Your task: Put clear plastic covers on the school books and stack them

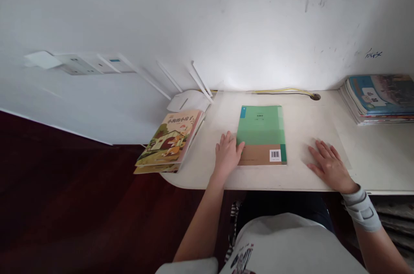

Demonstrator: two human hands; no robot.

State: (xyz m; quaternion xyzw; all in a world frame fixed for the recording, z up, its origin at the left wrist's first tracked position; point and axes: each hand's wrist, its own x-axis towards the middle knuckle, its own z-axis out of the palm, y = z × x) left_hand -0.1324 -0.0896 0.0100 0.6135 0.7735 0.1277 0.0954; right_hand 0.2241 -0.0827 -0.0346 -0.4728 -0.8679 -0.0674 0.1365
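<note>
Green book: I see the thin green-and-brown paperback lying flat near the middle of the white desk, barcode at its lower right; the smaller cover print is too small for me to read.
Clear sheet: I can trace only parts of the transparent plastic sheet around the book, and cannot tell whether any of it covers the book.
Picture book: the tan, fox-illustrated picture book hides most of another book beneath it and part of a white rounded object behind.
Right-hand stack: my view cuts off the pile of blue-covered books at its far side.
Left hand: my left hand is open, palm down, fingers pointing away from me, thumb at the green book's left edge; its upper arm is out of frame.
Right hand: my right hand is open and flat, fingers spread up and leftward, well apart from the book.
Right wrist: a grey fabric wrap covers it.
</note>
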